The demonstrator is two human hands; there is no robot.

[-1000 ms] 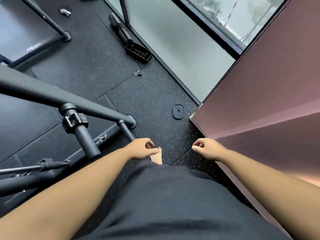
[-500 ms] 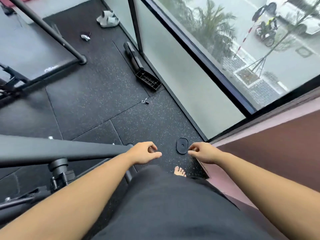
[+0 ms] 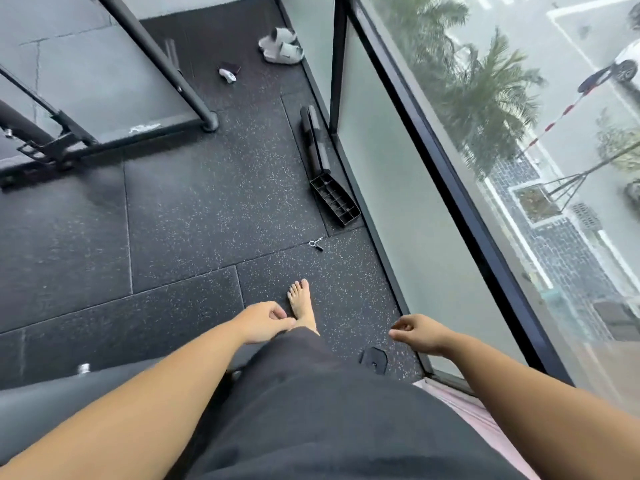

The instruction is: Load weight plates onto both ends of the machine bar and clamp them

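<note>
Closest in, above the black shorts, both arms reach forward and down. The left hand hangs with its fingers loosely curled toward the thumb, and the right hand is just as slack and half-curled. Neither holds anything, which suggests a walk to fetch gear rather than work at the bar. At the lower left a thick grey machine tube crosses the view; the bar's loading end is out of sight, so what is loaded cannot be told. Near the right hand, a small flat black disc lies on the speckled black rubber floor. It may be a light weight plate, but that is unclear. A bare foot points toward a small silver spring collar clamp lying loose ahead, probably the next pickup. Beyond, a black ribbed plastic tray and dark foam rollers sit against the frosted glass wall, out of the walkway. Pale grey slides rest in the far corner beside the black steel machine frame.
</note>
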